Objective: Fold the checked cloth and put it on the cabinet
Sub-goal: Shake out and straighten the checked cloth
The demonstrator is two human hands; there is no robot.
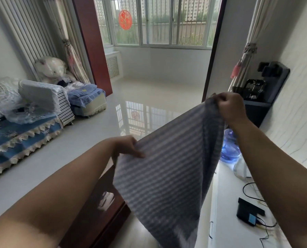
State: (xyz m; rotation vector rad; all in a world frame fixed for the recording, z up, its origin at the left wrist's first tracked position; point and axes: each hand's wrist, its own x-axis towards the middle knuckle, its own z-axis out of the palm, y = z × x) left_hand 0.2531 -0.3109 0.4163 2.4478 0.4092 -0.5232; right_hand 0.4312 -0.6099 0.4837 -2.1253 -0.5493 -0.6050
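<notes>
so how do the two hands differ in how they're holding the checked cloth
The right hand is raised higher and farther out, its fingers bunched in a fist round the top corner of the checked cloth. The left hand sits lower and nearer, pinching the cloth's edge with its thumb lying flat on top. Both grip the same cloth, which hangs in the air between them.

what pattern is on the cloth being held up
The cloth is grey-blue with pale stripes forming a fine check, seen in the head view.
</notes>
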